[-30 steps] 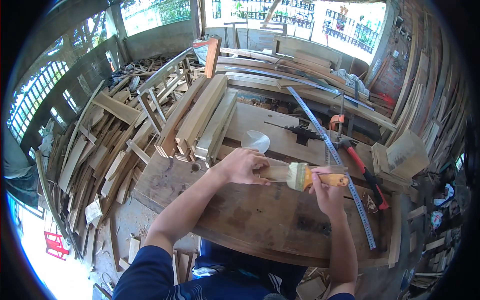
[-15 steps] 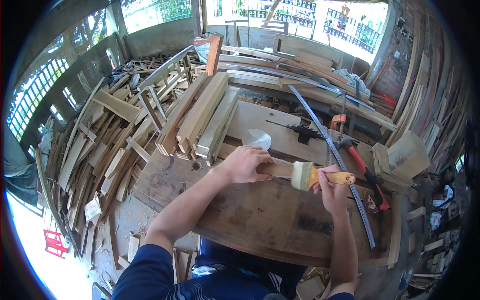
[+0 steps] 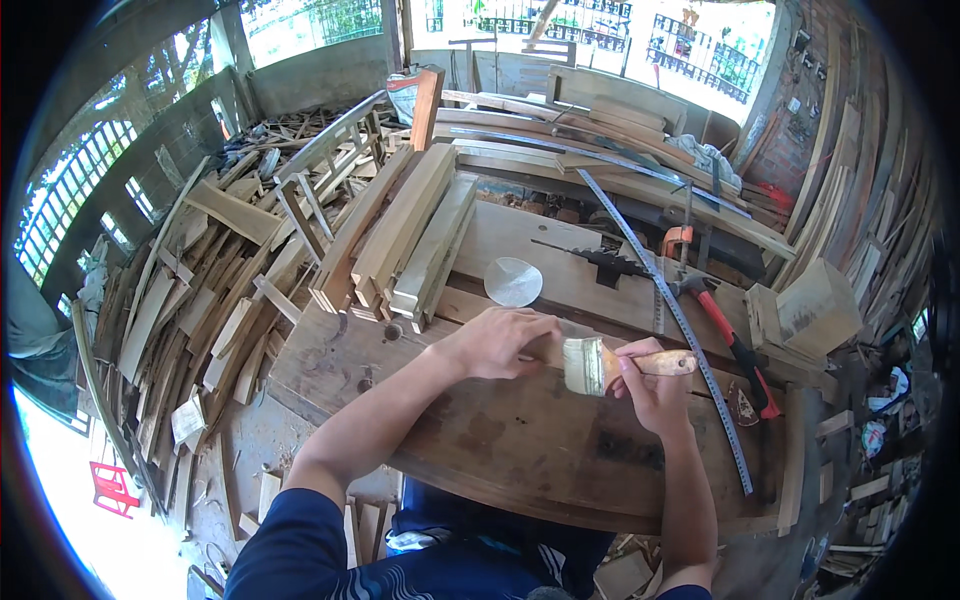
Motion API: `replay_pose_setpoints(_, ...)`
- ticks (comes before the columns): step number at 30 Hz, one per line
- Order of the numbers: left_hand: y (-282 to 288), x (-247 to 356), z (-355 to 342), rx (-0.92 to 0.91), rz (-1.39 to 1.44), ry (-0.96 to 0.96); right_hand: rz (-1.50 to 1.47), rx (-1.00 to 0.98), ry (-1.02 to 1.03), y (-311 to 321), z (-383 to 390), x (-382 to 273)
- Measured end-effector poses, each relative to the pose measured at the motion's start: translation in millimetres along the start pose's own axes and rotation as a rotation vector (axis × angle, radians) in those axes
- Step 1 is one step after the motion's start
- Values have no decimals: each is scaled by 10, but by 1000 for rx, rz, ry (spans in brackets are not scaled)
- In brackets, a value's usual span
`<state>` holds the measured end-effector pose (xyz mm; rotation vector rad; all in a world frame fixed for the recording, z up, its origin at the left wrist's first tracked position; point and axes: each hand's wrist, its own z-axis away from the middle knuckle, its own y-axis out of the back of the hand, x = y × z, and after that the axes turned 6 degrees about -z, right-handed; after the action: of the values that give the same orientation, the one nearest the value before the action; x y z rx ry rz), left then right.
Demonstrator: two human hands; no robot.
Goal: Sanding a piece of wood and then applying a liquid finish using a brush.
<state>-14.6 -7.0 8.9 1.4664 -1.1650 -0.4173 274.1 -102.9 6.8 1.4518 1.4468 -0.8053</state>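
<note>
A wide paintbrush (image 3: pixel 585 366) with pale bristles and a light wooden handle is held in my right hand (image 3: pixel 645 385), its bristles pointing left. My left hand (image 3: pixel 492 342) grips a small wooden piece (image 3: pixel 543 352) under the bristle end, mostly hidden by fingers and brush. Both hands are over the dark wooden workbench (image 3: pixel 500 460). Just beyond my left hand lies a pale, translucent round disc (image 3: pixel 512 282). Right of my right hand a long metal ruler (image 3: pixel 714 400) crosses the bench, beside a red and black hammer (image 3: pixel 730 330).
Stacked planks (image 3: pixel 395 240) stand at the bench's left rear. An orange clamp (image 3: pixel 678 240), a wooden block (image 3: pixel 815 310) and long boards (image 3: pixel 600 170) lie rear and right. Scrap timber (image 3: pixel 180 310) is piled to the left; tall boards (image 3: pixel 850 170) line the brick wall.
My left hand has shifted slightly down and right with the wooden piece. The brush moved right, then back left and a little down in my right hand, now over the piece.
</note>
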Motion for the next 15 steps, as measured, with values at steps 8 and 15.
replay_pose_setpoints(8, 65, 36, -31, 7, 100, -44, 134, 177, 156, 0, -25, 35)
replay_pose_setpoints(15, 3, -57, -17, 18, 139, -47, 64, 24, 95, 107, -4, 7)
